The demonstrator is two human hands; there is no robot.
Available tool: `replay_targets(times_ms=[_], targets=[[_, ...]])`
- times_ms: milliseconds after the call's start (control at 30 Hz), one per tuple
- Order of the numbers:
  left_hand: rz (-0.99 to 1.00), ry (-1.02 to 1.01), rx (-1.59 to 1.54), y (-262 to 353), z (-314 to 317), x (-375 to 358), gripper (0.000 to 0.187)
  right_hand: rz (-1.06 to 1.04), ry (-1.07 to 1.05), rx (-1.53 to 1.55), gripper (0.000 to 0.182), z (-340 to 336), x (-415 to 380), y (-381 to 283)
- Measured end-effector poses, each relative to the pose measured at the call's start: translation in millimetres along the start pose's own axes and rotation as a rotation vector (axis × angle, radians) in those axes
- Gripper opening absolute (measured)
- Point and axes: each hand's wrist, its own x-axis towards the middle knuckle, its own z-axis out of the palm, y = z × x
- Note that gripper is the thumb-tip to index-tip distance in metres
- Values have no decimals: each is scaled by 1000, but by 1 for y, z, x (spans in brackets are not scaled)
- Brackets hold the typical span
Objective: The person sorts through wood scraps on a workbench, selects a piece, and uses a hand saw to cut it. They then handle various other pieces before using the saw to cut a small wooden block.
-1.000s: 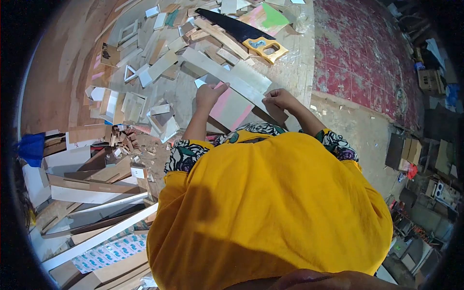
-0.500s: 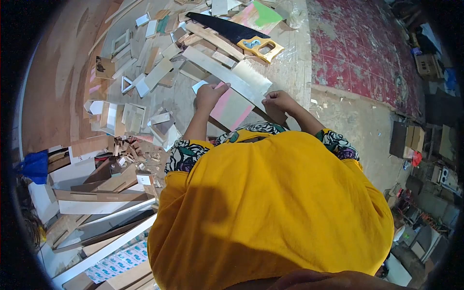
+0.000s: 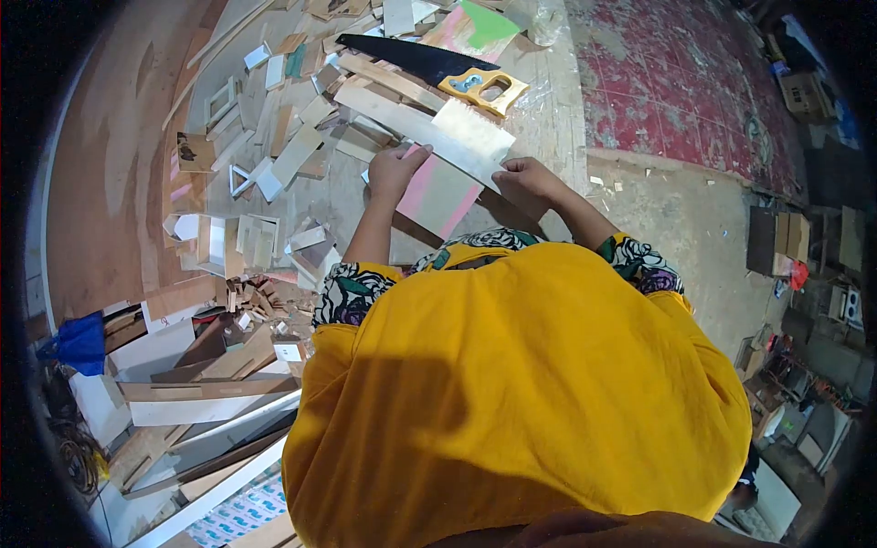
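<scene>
A long pale wooden board (image 3: 402, 121) lies slantwise in front of me. My left hand (image 3: 395, 175) is closed at its near edge, thumb laid along the wood. My right hand (image 3: 530, 183) pinches the board's right end between thumb and fingers. Under the board, between my hands, is a flat panel with pink stripes (image 3: 437, 194). A lighter square piece of wood (image 3: 473, 130) touches the board's far side. Beyond it rests a handsaw (image 3: 480, 87) with a black blade and a yellow wooden handle.
Many small offcuts and little wooden frames (image 3: 222, 100) cover the work surface to the left. A green-and-pink painted panel (image 3: 475, 32) lies behind the saw. Longer planks (image 3: 206, 391) are heaped at lower left. Cardboard boxes (image 3: 776, 242) stand on the right.
The whole view has shifted slightly as my head moved. Both hands stay at the board, which keeps nearly the same slant. The saw has not moved on the surface.
</scene>
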Motion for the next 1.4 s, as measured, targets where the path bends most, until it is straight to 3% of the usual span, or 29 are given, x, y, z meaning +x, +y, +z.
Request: replay_targets(times_ms=[133, 333, 400, 467, 567, 700, 733, 800, 900, 1067, 1200, 1267, 1333, 1367, 1400], targets=[[3, 8, -101, 1, 2, 1, 51, 12, -15, 16, 19, 0, 0, 1], [39, 13, -4, 9, -1, -4, 48, -23, 22, 82, 27, -1, 1, 11], [31, 25, -32, 5, 0, -3, 48, -199, 223, 15, 22, -10, 6, 10], [26, 41, -62, -5, 5, 1, 49, -290, 505, -170, 30, -32, 16, 3], [2, 129, -53, -24, 11, 10, 50, -365, 599, -268, 27, -58, 18, -19], [-78, 287, -585, -18, -2, 0, 42, -627, 903, -183, 15, -74, 4, -45], [-113, 315, -764, -14, -6, -2, 38, -648, 896, -183, 15, -76, 3, -45], [-106, 377, -873, -8, -11, -1, 33, -574, 849, 400, 7, -74, 6, -38], [-65, 460, -1034, 22, -14, -13, 27, -590, 740, 583, 8, -51, 8, -29], [-49, 448, -1071, 39, -13, -16, 24, -538, 359, 498, 21, 1, 7, -31], [40, 412, -1076, 30, -11, -11, 23, -493, 374, 356, 27, -9, 16, -15], [60, 388, -1048, 25, -16, -11, 23, -270, 424, 468, 26, -34, 3, -15], [30, 396, -914, 31, -24, -23, 24, -190, 448, 568, 23, -57, -5, -7], [23, 399, -913, 37, -26, -31, 24, -228, 363, 588, 22, -73, -4, 4], [5, 382, -919, 42, -29, -36, 25, -227, 434, 629, 17, -77, -7, -1]])
